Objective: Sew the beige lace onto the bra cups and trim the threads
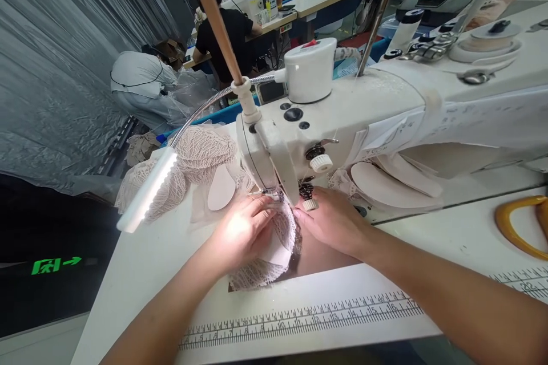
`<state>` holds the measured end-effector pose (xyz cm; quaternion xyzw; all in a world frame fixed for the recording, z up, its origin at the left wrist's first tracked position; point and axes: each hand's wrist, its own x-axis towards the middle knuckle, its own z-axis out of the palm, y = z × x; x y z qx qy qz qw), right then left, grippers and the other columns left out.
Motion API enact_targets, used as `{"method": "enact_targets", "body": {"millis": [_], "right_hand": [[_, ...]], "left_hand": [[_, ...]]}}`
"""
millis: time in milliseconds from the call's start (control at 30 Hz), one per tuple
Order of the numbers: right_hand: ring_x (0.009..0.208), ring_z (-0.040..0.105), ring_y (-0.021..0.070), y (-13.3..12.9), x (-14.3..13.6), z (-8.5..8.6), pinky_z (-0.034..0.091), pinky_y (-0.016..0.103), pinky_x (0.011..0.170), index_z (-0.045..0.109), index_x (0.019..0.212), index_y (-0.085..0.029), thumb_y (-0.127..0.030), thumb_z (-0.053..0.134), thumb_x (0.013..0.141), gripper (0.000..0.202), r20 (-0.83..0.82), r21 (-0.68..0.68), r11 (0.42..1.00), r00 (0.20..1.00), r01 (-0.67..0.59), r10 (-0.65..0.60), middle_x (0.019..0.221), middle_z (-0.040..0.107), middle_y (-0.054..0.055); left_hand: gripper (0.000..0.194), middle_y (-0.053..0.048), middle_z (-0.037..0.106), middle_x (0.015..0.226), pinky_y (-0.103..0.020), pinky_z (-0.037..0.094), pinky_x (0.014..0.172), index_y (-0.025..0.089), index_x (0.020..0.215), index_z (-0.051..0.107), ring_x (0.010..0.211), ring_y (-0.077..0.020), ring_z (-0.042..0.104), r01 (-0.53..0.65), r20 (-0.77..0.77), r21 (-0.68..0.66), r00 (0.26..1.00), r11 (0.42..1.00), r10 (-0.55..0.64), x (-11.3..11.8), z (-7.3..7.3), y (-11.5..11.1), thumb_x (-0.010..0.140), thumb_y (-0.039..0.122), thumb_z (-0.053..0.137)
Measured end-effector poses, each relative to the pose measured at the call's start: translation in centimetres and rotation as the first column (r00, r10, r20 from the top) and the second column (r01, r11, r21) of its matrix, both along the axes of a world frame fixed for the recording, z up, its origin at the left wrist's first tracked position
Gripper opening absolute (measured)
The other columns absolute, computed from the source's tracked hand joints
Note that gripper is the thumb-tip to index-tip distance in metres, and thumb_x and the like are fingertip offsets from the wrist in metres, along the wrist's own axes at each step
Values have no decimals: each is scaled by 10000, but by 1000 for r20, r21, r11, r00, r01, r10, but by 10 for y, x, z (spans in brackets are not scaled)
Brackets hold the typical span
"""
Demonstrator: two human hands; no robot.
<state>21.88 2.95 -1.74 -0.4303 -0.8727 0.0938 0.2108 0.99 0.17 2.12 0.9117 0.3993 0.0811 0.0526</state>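
A pale lace cup piece (286, 227) with a smooth white pad lies under the presser foot (274, 194) of a white sewing machine (268, 154). My left hand (248, 222) presses on the lace and pad from the left, its fingers bent and close together near the foot. To the right of the needle area, my right hand (334, 219) holds the lace edge, thumb against it; the machine head and a tension knob hide most of its fingers. The lower end of the lace rests on a brown plate (329, 256).
Lace pieces (205, 151) lie piled at left, beside a white oval pad (221, 187). More pads (394, 182) sit under the machine arm. A lit lamp (149, 191) hangs left; yellow-handled scissors (514, 222) lie right. A ruler strip (317, 319) runs along the front. Two people sit beyond.
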Motion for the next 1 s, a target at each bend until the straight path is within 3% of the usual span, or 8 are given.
{"method": "enact_targets", "body": {"millis": [167,300,400,633,767,900,1000], "right_hand": [[624,459,137,-1,2,-2,296,264,571,647,638,-170,-179,527,851,244,12,30,994,994,-109,109,702,592,29],[625,427,137,-2,2,-2,297,257,585,695,653,-197,-172,567,834,223,-39,64,985,986,-158,160,642,564,12],[622,420,136,-1,2,-4,299,253,583,716,684,-207,-173,565,837,218,-74,59,984,982,-170,174,627,559,9],[603,431,128,0,0,-3,284,251,565,681,609,-193,-177,553,833,259,-38,17,987,986,-162,163,608,543,10],[540,395,119,1,-7,-3,255,259,530,622,564,-173,-194,525,839,292,55,103,992,996,-71,65,543,506,4],[516,418,122,2,-14,-6,248,270,524,664,703,-178,-248,534,849,207,101,193,981,994,21,-41,548,544,7],[550,455,127,3,-16,-9,264,277,556,665,712,-196,-177,493,861,228,136,221,975,991,-16,-15,580,572,11]], "left_hand": [[172,-91,609,895,-345,503,699,153,912,609,808,-199,572,-128,78,-21,989,992,129,13,-18,-6,896,258,474],[254,-51,561,699,-285,437,575,157,697,557,631,-158,520,-169,124,71,979,983,159,18,-34,-6,913,219,438],[256,-59,573,691,-285,427,567,149,716,574,624,-161,519,-161,180,102,974,982,140,17,-37,-6,914,197,418],[144,-42,587,711,-261,443,610,153,750,595,666,-143,543,-233,400,-213,865,949,302,10,-35,-4,858,165,500],[161,-38,582,696,-268,432,608,157,722,590,652,-143,531,-228,409,-235,859,945,309,10,-37,-4,854,167,498],[160,-43,580,698,-271,433,608,157,724,599,659,-149,532,-218,406,-227,865,949,295,11,-38,-5,849,168,499],[152,-43,581,690,-273,436,609,156,749,620,659,-153,536,-211,401,-203,873,956,278,11,-37,-5,842,158,500]]}}
